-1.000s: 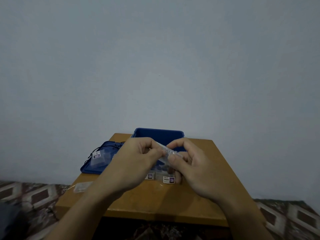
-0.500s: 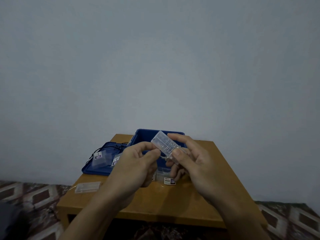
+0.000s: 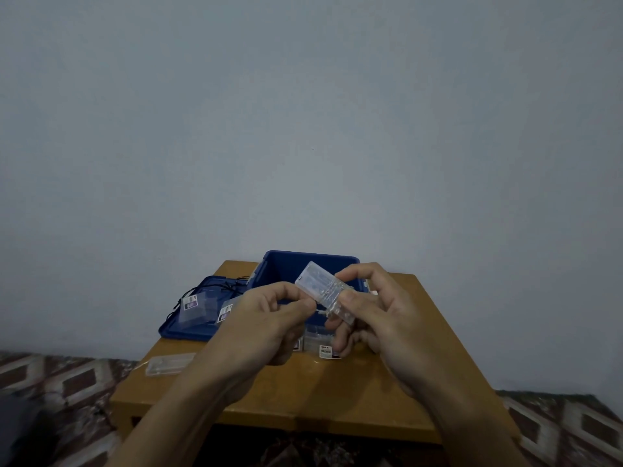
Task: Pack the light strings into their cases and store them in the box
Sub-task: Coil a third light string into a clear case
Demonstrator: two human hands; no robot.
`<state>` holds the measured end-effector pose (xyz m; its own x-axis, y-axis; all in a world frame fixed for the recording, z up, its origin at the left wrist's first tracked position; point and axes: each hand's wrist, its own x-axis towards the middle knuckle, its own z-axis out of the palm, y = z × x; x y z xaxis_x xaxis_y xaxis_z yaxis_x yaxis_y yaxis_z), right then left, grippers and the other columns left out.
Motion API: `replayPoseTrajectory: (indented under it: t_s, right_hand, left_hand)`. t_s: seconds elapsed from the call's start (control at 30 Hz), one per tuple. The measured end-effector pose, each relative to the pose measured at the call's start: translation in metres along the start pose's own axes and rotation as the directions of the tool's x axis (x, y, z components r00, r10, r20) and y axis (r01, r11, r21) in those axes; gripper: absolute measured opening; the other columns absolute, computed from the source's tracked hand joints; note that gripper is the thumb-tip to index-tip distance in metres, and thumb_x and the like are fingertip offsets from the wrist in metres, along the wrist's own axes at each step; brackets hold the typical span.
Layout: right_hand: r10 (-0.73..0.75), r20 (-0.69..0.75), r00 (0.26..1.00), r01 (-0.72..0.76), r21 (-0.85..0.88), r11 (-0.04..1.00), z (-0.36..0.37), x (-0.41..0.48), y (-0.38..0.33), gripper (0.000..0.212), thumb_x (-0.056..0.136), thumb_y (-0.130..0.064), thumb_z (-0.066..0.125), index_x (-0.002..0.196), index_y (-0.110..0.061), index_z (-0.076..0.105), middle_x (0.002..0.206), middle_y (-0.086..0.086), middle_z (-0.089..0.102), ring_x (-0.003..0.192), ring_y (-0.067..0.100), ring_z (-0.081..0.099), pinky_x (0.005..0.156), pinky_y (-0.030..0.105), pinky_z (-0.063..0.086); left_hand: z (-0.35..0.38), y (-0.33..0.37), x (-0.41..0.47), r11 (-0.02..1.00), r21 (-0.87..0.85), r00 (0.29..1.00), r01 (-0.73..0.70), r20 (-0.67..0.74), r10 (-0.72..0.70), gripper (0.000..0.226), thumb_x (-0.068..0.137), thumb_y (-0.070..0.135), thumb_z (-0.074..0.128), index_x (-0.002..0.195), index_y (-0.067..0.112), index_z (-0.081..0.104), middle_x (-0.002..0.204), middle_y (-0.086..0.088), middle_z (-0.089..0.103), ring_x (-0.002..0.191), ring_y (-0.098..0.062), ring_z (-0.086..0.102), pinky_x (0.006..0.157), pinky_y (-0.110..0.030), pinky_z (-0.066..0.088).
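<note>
Head view, dim light. Right hand (image 3: pixel 381 318) grasps a clear case (image 3: pixel 318 288) between thumb and fingers. The case is tilted, upper end toward the left, and held in the air above the table (image 3: pixel 337 392), in front of the open blue box (image 3: pixel 303 264).

Left hand (image 3: pixel 266 318): fingers curled, thumb and forefinger tips together just beside the case's lower end. Cannot tell whether they pinch anything.

Blue lid (image 3: pixel 188 328) lies flat, left of the box, carrying two labelled cases and thin black cords. Another clear case (image 3: pixel 170 364) lies near the table's left edge. More labelled cases (image 3: pixel 325 348) sit on the table beneath the hands, partly hidden.
</note>
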<state>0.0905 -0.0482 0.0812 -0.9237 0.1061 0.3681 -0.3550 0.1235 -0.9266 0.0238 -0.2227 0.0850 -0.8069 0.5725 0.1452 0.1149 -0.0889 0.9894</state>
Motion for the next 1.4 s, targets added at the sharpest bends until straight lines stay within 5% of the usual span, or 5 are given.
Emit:
replayPoseTrajectory:
  t_s: [0.43,0.93,1.03,1.17,1.4]
  right_hand:
    - [0.059,-0.034,0.998,-0.048,0.267,0.963,-0.002,-0.003,0.000,0.023,0.087,-0.028,0.061,0.108,-0.024,0.070,0.077,0.019,0.065,0.054,0.024,0.054,0.052,0.033,0.048]
    - [0.068,0.237,0.969,-0.182,0.502,0.845,-0.015,-0.006,-0.005,0.025,0.085,-0.023,0.072,0.108,-0.015,0.070,0.070,0.021,0.058,0.042,0.018,0.049,0.042,0.028,0.042]
    - [0.084,0.322,0.943,-0.231,0.452,0.862,-0.020,-0.008,-0.005,0.036,0.076,-0.026,0.082,0.106,-0.011,0.069,0.066,0.019,0.059,0.039,0.015,0.051,0.038,0.023,0.043]
    - [0.148,0.387,0.910,-0.269,0.279,0.922,-0.018,-0.010,-0.007,0.023,0.081,-0.021,0.070,0.100,-0.009,0.068,0.063,0.012,0.065,0.038,0.008,0.054,0.035,0.017,0.042]
    - [0.178,0.300,0.937,-0.170,-0.054,0.984,-0.013,-0.005,-0.001,0.008,0.090,-0.026,0.069,0.098,-0.025,0.069,0.067,0.014,0.068,0.041,0.014,0.048,0.043,0.020,0.041]
  left_hand:
    - [0.007,-0.002,-0.002,1.000,-0.025,0.999,-0.012,0.045,0.013,0.014,0.102,0.014,0.050,0.113,0.011,0.059,0.053,0.000,0.038,0.043,-0.010,0.024,0.042,-0.022,0.021]
    - [-0.006,-0.001,0.001,0.985,0.171,0.987,0.007,0.155,-0.034,0.024,0.101,0.029,0.053,0.094,0.007,0.061,0.066,-0.008,0.064,0.045,-0.012,0.043,0.045,-0.021,0.032]
    - [-0.015,0.006,0.005,0.975,0.221,0.975,0.026,0.208,-0.074,0.018,0.097,0.018,0.058,0.099,0.002,0.067,0.070,-0.007,0.064,0.047,-0.011,0.040,0.046,-0.020,0.030]
    - [-0.019,0.020,0.010,0.963,0.261,0.959,0.071,0.247,-0.137,0.023,0.087,0.032,0.066,0.078,0.011,0.064,0.060,-0.002,0.047,0.048,-0.010,0.031,0.047,-0.021,0.024]
    - [-0.010,0.038,0.015,0.891,0.454,0.989,-0.007,0.136,-0.062,0.031,0.097,0.029,0.062,0.073,0.011,0.067,0.050,0.008,0.051,0.041,-0.003,0.041,0.043,-0.012,0.034]
